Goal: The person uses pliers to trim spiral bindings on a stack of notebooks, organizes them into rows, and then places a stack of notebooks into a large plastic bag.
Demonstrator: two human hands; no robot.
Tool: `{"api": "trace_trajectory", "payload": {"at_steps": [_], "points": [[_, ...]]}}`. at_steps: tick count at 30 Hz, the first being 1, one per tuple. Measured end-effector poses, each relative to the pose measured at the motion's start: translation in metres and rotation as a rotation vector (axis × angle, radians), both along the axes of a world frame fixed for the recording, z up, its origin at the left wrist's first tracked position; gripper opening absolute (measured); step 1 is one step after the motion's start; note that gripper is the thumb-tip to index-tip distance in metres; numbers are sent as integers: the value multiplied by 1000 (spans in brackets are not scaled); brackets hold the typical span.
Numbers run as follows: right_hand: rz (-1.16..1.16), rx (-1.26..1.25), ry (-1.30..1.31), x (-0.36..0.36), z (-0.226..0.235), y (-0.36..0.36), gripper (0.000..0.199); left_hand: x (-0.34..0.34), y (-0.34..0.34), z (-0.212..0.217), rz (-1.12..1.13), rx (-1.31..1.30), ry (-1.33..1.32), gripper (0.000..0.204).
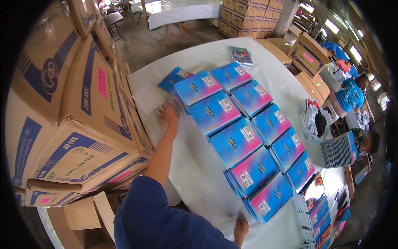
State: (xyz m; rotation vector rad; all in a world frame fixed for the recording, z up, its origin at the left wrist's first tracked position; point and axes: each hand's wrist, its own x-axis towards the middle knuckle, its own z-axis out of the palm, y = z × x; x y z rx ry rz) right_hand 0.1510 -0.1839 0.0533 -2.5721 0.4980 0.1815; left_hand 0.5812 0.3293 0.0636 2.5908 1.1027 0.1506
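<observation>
My left hand (168, 113) reaches across the white table with its fingers spread, empty. Its fingertips are at the edge of a flat white sheet or pad (146, 99), beside the stacks of notebooks. My right hand (241, 229) is low at the near edge of the table, just below the nearest stack of blue-and-pink spiral notebooks (270, 198). Its fingers look bent and are blurred, so I cannot make out whether they hold anything. Several more notebook stacks (215, 111) lie in two rows running away from me. A blue notebook (175, 79) sits askew at the far left.
Tall brown cartons (93, 120) wall off the left side, with an open carton (78, 216) below. Small dark-covered books (241, 56) lie at the table's far end. More notebook stacks (319, 220) and a plastic bag (316, 120) are at right, where a person in blue (349, 97) bends over.
</observation>
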Motion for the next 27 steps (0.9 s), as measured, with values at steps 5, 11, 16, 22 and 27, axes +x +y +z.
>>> {"api": "trace_trajectory", "payload": {"at_steps": [5, 11, 16, 22, 27], "points": [[64, 59, -167, 5, 1, -9, 4, -43, -25, -13, -84, 48, -3, 57], [176, 216, -151, 2, 6, -22, 9, -130, -65, -21, -420, 173, 144, 63], [366, 201, -249, 0, -28, -44, 14, -195, -123, 66, -708, 56, -351, 83], [378, 177, -74, 15, -6, -52, 20, -343, -133, 395, -669, 750, -1061, 69], [532, 130, -65, 20, -9, -46, 25, -420, -17, 594, -352, 1207, -1368, 51]]}}
